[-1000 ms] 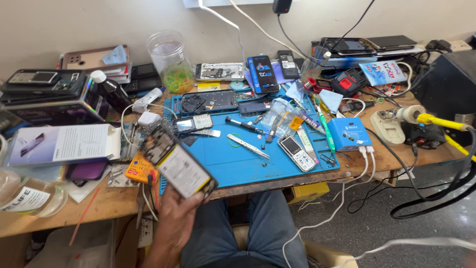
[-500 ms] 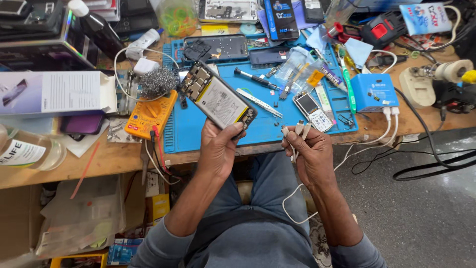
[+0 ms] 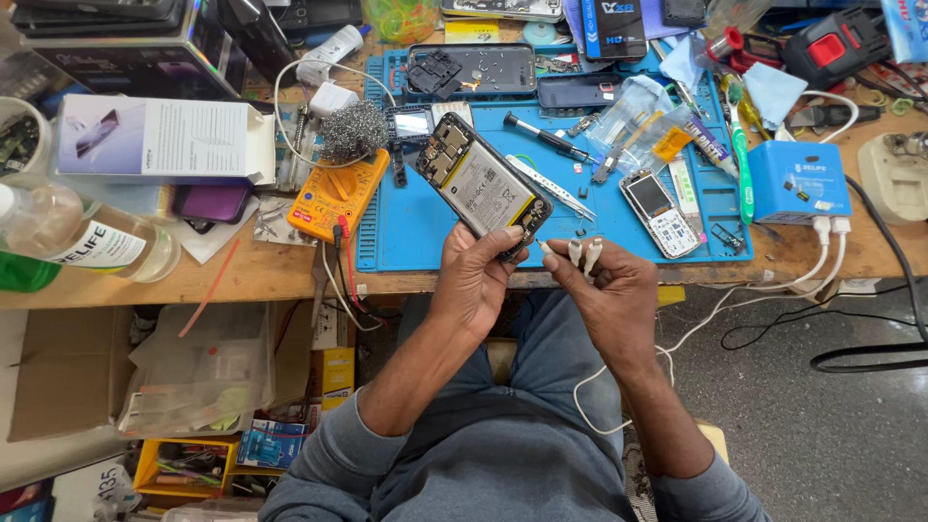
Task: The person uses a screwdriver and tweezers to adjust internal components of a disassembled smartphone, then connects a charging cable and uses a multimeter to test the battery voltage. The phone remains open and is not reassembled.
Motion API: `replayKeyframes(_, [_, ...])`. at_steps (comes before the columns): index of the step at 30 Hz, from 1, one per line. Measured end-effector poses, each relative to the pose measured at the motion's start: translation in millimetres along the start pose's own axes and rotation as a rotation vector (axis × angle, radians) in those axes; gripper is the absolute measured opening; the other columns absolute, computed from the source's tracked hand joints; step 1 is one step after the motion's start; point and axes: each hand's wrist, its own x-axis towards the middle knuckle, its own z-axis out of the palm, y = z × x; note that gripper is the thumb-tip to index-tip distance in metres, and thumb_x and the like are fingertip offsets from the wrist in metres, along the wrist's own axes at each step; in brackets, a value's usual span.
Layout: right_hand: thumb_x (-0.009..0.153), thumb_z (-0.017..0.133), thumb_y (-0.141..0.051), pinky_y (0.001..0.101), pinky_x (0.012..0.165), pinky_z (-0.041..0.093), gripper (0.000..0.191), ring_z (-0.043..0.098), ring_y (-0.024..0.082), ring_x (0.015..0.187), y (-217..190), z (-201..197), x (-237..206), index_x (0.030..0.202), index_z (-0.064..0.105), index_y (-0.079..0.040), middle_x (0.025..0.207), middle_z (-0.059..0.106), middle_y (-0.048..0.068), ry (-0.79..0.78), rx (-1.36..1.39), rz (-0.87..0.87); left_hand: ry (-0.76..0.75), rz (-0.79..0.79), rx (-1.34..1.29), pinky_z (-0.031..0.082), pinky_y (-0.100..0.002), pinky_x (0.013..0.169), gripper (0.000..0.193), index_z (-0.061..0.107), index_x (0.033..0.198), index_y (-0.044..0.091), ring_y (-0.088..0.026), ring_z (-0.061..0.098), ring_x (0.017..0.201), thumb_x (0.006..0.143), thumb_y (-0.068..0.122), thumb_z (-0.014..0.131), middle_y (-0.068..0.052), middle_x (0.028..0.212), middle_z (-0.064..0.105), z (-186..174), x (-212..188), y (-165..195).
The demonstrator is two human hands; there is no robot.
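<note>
- Opened black smartphone with exposed white battery (image 3: 480, 186), back cover off, sat centre frame above the blue silicone work mat (image 3: 599, 227), raised closer than half a second before.
- Left hand (image 3: 476, 275) gripped its lower edge, fingers curled tight.
- Right hand (image 3: 611, 290) pinched white cable plugs (image 3: 581, 253), now nearer the phone's bottom end.
- Orange multimeter (image 3: 336, 193) lay left of centre.

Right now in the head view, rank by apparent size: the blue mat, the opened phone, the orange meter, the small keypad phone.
1. Blue mat
2. Opened phone, though it is held nearer the camera
3. Orange meter, close to the opened phone, so unsure
4. Small keypad phone
</note>
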Motion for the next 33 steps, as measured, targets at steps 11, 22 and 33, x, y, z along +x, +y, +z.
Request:
replayKeyframes(11, [0.085,0.085,-0.002,0.026,0.077,0.056,0.021,0.071,0.013,0.09,-9.3,3.9,-3.3,0.105,0.077,-0.004,0.098,0.076,0.008,0.046,-0.301,-0.36,-0.028,0.08,0.014,0.059,-0.03,0.082,0.042,0.052,0.125,0.004,-0.015,0.069,0.098,0.088,-0.004,0.072,-0.01,0.112,0.069,1.9,-3.6,-7.7])
replayKeyframes(22, [0.088,0.084,-0.001,0.0284,0.074,0.059,0.019,0.074,0.017,0.088,-9.1,3.0,-15.1,0.105,0.077,-0.005,0.099,0.075,0.009,0.093,-0.453,-0.484,-0.06,0.275,0.216,0.06,-0.03,0.09,0.035,0.057,0.124,-0.001,-0.015,0.07,0.102,0.093,-0.006,0.071,-0.011,0.114,0.07,1.0,-15.4,-22.2])
replayKeyframes(33, [0.088,0.086,-0.004,0.0285,0.077,0.059,0.024,0.074,0.017,0.089,0.5,4.6,-15.0,0.11,0.075,-0.004,0.101,0.075,0.009,0.081,-0.38,-0.448,-0.103,0.23,0.318,0.06,-0.03,0.091,0.037,0.056,0.125,-0.002,-0.015,0.07,0.103,0.093,0.0,0.074,-0.012,0.114,0.07,-3.9,-12.6,-14.9])
